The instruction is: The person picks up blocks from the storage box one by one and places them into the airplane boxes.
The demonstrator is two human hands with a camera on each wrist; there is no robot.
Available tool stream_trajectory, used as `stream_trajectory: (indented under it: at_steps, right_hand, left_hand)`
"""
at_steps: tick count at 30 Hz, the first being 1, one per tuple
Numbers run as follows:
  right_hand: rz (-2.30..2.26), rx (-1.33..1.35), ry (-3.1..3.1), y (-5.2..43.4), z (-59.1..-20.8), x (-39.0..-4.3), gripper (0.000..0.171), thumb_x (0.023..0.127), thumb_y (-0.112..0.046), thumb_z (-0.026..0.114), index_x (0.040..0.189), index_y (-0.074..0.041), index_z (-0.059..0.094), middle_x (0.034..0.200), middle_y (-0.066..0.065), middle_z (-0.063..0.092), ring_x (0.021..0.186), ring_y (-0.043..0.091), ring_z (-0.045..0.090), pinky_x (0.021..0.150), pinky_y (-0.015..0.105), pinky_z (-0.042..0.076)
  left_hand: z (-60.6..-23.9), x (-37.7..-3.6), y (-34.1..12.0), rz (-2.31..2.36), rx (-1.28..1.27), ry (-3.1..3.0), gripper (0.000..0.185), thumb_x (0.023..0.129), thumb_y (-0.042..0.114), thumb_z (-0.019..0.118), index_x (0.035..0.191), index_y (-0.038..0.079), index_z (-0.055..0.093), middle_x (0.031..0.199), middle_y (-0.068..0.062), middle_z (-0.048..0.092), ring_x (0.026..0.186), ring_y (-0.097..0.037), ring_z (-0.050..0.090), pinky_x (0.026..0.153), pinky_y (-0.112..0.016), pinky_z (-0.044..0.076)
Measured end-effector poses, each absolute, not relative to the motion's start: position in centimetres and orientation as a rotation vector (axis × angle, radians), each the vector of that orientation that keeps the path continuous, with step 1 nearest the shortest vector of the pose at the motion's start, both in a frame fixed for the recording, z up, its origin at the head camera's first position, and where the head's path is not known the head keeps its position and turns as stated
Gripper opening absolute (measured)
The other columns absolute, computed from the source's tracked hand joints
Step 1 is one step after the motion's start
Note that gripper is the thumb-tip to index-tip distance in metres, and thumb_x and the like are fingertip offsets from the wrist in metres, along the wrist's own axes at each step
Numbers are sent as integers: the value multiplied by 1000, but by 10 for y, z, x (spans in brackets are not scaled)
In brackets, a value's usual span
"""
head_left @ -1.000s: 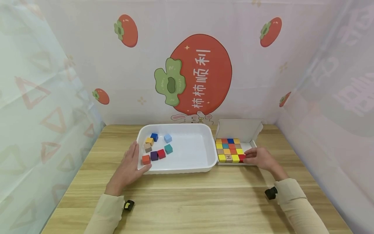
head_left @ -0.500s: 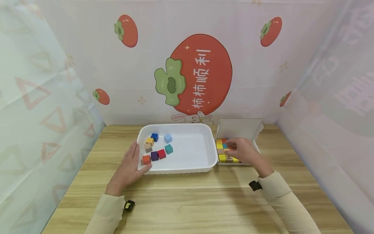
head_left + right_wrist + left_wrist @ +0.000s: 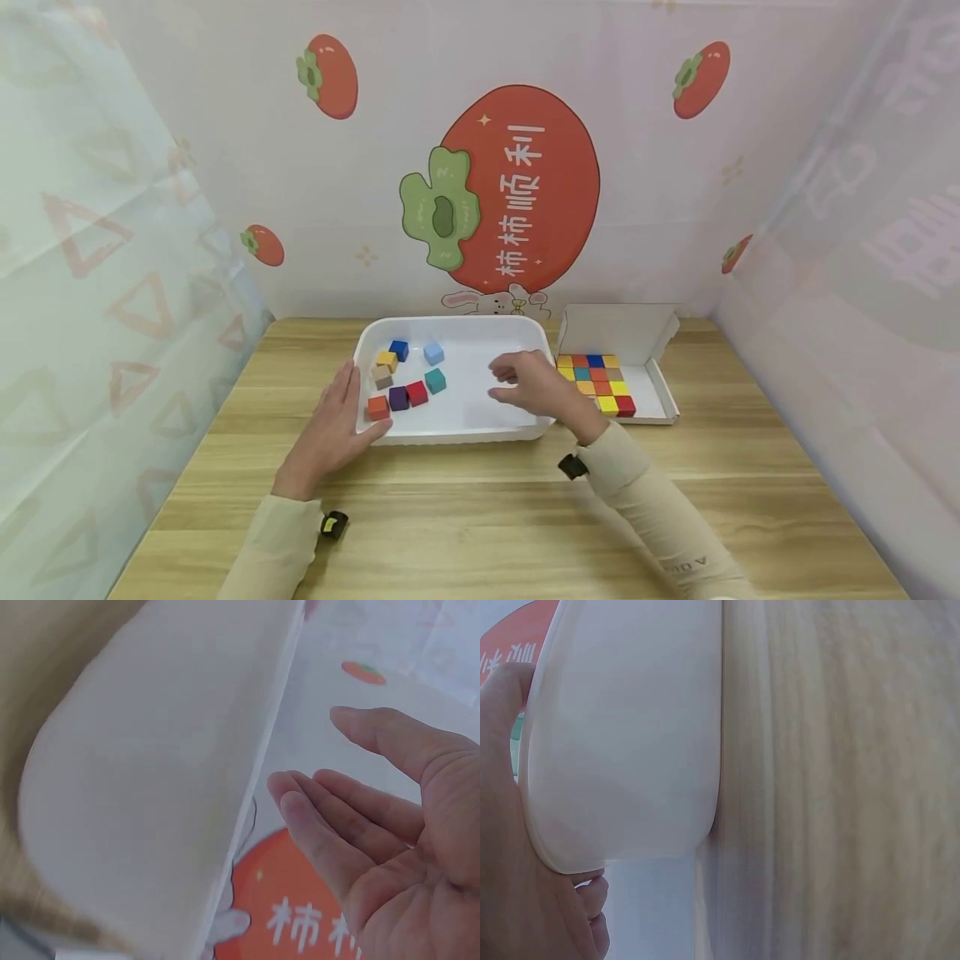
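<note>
A white tray point(image 3: 487, 433) holds several small coloured cubes, among them a teal cube point(image 3: 435, 381), a red cube point(image 3: 417, 392) and a light blue cube point(image 3: 433, 354). My left hand point(image 3: 333, 429) rests at the tray's left front corner, fingers straight along the side and thumb over the front rim. In the left wrist view the hand point(image 3: 525, 877) lies against the tray's outer wall point(image 3: 630, 735). Over the tray's right half hovers my right hand point(image 3: 532, 385). The right wrist view shows nothing between its thumb and fingers point(image 3: 330, 825).
Right of the tray stands a white box point(image 3: 660, 392) with its lid raised at the back. Rows of coloured cubes point(image 3: 600, 387) fill its left part. A wooden table point(image 3: 465, 508) carries both, and printed cloth point(image 3: 525, 192) hangs behind and at the sides.
My right hand has left the red cube at the box's front row and moved left, across the box, to above the tray. The left hand stays at the tray's corner.
</note>
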State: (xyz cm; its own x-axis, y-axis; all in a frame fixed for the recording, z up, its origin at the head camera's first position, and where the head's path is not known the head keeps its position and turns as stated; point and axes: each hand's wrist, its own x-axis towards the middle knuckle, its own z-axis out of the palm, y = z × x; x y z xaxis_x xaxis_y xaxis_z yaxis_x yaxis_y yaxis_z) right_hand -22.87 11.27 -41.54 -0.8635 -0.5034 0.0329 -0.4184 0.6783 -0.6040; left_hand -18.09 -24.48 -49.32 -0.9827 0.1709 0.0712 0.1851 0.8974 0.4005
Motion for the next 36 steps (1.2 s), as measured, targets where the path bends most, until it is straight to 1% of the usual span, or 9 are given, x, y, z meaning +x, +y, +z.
stream_trajectory:
  at_steps: [5, 9, 15, 19, 21, 26, 32, 36]
  right_hand:
    - [-938, -775, 2707, 81, -418, -234, 37, 95, -20, 81, 128, -5, 73, 125, 15, 77, 114, 27, 76, 100, 41, 63]
    - [-954, -747, 2697, 64, -424, -245, 40, 95, -19, 81, 130, -3, 72, 126, 16, 76, 114, 27, 75, 100, 41, 63]
    - [-984, -585, 2714, 39, -440, -260, 42, 94, -19, 81, 131, -1, 72, 124, 14, 76, 112, 25, 71, 101, 40, 62]
    - [-981, -450, 2734, 20, -451, -266, 42, 93, -20, 82, 130, -2, 72, 121, 12, 75, 108, 23, 65, 102, 39, 61]
    - [-976, -404, 2749, 12, -455, -269, 42, 93, -20, 83, 128, -1, 73, 118, 12, 74, 105, 23, 62, 99, 38, 61]
    - [-951, -343, 2778, -4, -461, -272, 35, 91, -20, 85, 119, -1, 75, 106, 8, 71, 94, 20, 59, 88, 33, 58]
    - [-927, -263, 2786, -13, -465, -274, 35, 89, -18, 87, 116, 0, 73, 100, 7, 69, 86, 18, 58, 78, 28, 53]
    - [-912, -264, 2798, -16, -468, -276, 30, 90, -18, 85, 114, -1, 75, 97, 5, 70, 84, 18, 59, 74, 27, 51]
  left_hand:
    - [-495, -182, -244, -638, -285, -3034, 114, 94, 63, 65, 170, 5, 2, 180, -15, -3, 166, -42, 3, 130, -67, 17]
    - [-495, -182, -243, -639, -284, -3042, 114, 95, 63, 65, 170, 5, 1, 180, -15, -4, 166, -41, 2, 130, -67, 16]
    - [-493, -182, -243, -643, -283, -3037, 114, 95, 63, 64, 170, 4, 2, 180, -15, -4, 166, -42, 4, 130, -67, 17]
    - [-492, -181, -244, -642, -283, -3034, 114, 95, 65, 63, 169, 4, 2, 180, -16, -3, 165, -43, 4, 129, -68, 18]
    - [-491, -182, -244, -643, -284, -3040, 114, 95, 65, 63, 169, 3, 2, 179, -17, -4, 165, -43, 4, 128, -68, 19]
    - [-491, -183, -244, -657, -287, -3055, 113, 97, 61, 63, 168, -1, 1, 179, -21, -4, 164, -46, 6, 127, -70, 19]
    - [-491, -183, -244, -667, -286, -3060, 112, 97, 60, 64, 168, -1, 1, 178, -21, -4, 164, -46, 6, 127, -70, 20]
    - [-490, -184, -244, -663, -288, -3060, 113, 97, 62, 62, 168, -1, 1, 178, -21, -4, 164, -46, 6, 126, -70, 20]
